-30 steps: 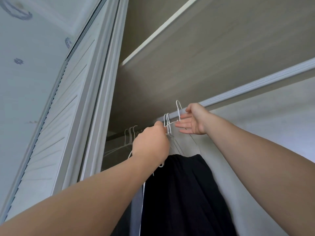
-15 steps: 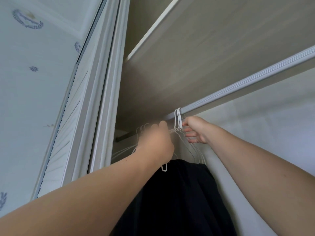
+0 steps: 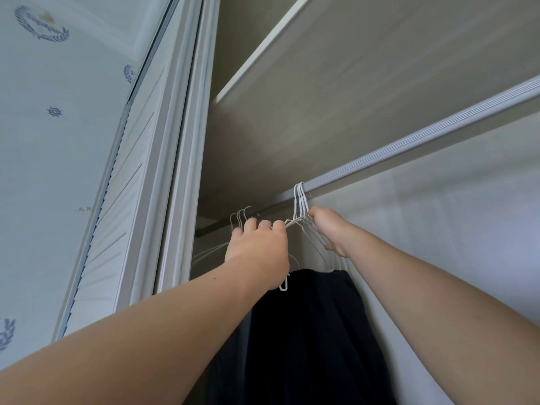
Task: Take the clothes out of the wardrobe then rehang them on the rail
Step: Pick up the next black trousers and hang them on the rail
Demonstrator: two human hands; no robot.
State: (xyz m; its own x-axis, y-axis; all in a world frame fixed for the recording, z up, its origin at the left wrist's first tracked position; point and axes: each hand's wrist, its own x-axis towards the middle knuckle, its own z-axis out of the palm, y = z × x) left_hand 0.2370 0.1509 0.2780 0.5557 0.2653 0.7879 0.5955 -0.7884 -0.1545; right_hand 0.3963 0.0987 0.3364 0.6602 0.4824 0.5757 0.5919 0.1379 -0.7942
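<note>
A bunch of white wire hangers (image 3: 301, 200) hooks over the ribbed grey rail (image 3: 409, 140) inside the wardrobe. Black clothes (image 3: 309, 331) hang below them. My right hand (image 3: 331, 229) grips the hangers just under their hooks, at the necks. My left hand (image 3: 260, 249) is raised beside it and curls round the left shoulders of the same hangers; a white hanger loop (image 3: 284, 285) pokes out under its palm. More white hanger hooks (image 3: 239, 217) sit further left on the rail, partly hidden behind my left hand.
A pale wooden shelf (image 3: 350, 92) runs just above the rail. The white louvred wardrobe door (image 3: 122, 200) and its frame stand at the left. The wardrobe's pale back wall (image 3: 453, 229) is at the right.
The hanger hooks went from just beside the rail onto it. My right hand dropped from the hook tops to the necks. My left hand rose a little, staying on the hangers.
</note>
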